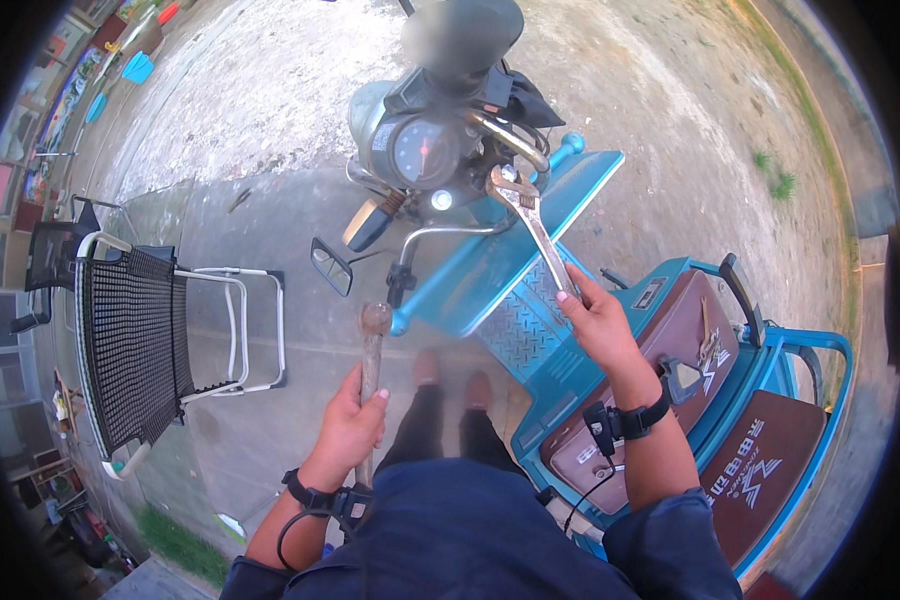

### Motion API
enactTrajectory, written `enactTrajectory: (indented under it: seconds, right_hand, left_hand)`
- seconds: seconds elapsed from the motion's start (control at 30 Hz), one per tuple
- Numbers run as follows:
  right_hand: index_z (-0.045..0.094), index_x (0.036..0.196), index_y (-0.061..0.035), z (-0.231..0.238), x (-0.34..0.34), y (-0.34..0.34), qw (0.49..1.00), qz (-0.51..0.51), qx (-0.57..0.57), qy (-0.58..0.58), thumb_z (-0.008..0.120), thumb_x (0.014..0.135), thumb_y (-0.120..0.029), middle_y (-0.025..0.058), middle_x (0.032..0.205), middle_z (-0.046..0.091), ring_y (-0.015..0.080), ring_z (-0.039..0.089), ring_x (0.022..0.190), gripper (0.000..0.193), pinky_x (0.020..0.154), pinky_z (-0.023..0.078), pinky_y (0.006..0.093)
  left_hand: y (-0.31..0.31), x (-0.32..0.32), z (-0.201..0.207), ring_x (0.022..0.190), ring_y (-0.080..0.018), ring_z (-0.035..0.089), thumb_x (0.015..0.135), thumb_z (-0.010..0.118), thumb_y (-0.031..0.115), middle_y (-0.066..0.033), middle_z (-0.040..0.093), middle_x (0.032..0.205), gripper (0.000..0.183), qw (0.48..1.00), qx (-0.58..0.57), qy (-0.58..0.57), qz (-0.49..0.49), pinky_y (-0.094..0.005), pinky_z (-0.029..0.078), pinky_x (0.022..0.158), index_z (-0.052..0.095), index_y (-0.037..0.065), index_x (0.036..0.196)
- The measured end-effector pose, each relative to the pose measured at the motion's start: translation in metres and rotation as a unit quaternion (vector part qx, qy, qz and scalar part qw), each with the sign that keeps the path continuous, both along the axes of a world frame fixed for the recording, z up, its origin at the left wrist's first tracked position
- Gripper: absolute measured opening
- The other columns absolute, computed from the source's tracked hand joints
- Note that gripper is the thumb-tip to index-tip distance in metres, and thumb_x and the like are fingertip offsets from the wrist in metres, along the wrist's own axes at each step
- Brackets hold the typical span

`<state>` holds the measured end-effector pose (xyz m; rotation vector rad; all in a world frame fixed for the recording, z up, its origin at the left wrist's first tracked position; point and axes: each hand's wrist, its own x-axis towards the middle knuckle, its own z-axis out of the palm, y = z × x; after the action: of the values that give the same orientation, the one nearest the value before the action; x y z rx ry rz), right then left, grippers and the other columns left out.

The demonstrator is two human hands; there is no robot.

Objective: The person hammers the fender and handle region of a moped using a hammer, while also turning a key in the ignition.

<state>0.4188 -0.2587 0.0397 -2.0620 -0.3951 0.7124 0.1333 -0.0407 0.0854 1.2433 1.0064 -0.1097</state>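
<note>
My right hand (602, 325) is closed round the handle of a worn adjustable wrench (535, 225). The wrench's jaws reach up to the metal handlebar (510, 140), beside the round dial (425, 152) of a blue electric tricycle (540, 265); whether they grip a nut I cannot tell. My left hand (355, 422) is wrapped round the shaft of a hammer (373, 345), held upright with its rusty head on top. That head is near the blue grip (400, 320) at the handlebar's end, seemingly apart from it. Part of the hammer's shaft is hidden by my fingers.
A rear-view mirror (331, 267) sticks out at the left of the handlebar. Brown seats (770, 470) are at the right; a pair of pliers (709, 335) seems to lie on one. A black mesh chair (135, 340) with a white frame stands at the left on concrete.
</note>
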Motion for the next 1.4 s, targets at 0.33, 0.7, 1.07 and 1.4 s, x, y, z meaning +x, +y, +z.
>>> enactTrajectory:
  seconds: [0.33,0.7,1.07,1.4]
  right_hand:
    - [0.051,0.137,-0.0018,0.032,-0.034,0.037,0.945,-0.13,0.14,0.266,0.06,0.101,-0.022,0.0035,0.093,0.062,0.0109,0.061,0.072,0.042,0.064,0.05,0.0259]
    - [0.054,0.105,-0.0133,0.046,-0.069,0.091,0.8,-0.244,0.256,0.485,0.063,0.099,-0.024,0.0012,0.082,0.055,0.0116,0.051,0.061,0.015,0.048,0.04,0.0245]
    - [0.047,0.101,-0.0146,0.056,-0.091,0.167,0.687,-0.333,0.383,0.521,0.059,0.1,-0.028,0.0051,0.084,0.057,0.0191,0.057,0.061,0.017,0.051,0.044,0.0321]
    - [0.054,0.101,-0.014,0.047,-0.092,0.166,0.713,-0.32,0.355,0.513,0.057,0.102,-0.027,0.0007,0.081,0.055,0.0161,0.053,0.068,0.013,0.059,0.046,0.0315]
  left_hand:
    - [0.007,0.003,-0.004,0.049,-0.0076,0.05,0.101,0.054,0.012,0.0007,0.05,0.073,0.055,1.0,-0.017,0.019,-0.002,-0.0257,0.044,0.044,0.032,0.003,0.15]
    - [0.013,0.0,-0.007,0.05,-0.0079,0.05,0.101,0.054,0.012,0.0016,0.049,0.069,0.053,1.0,-0.006,0.022,0.015,-0.0254,0.043,0.044,0.033,0.002,0.149]
    - [0.014,0.0,-0.008,0.048,-0.0079,0.049,0.101,0.054,0.012,0.0016,0.048,0.068,0.05,1.0,0.001,0.023,0.006,-0.0254,0.044,0.044,0.035,0.002,0.147]
    - [0.043,-0.024,-0.005,0.049,-0.0075,0.049,0.102,0.054,0.015,0.0012,0.05,0.073,0.047,0.999,0.027,0.01,0.042,-0.0244,0.043,0.043,0.039,0.003,0.144]
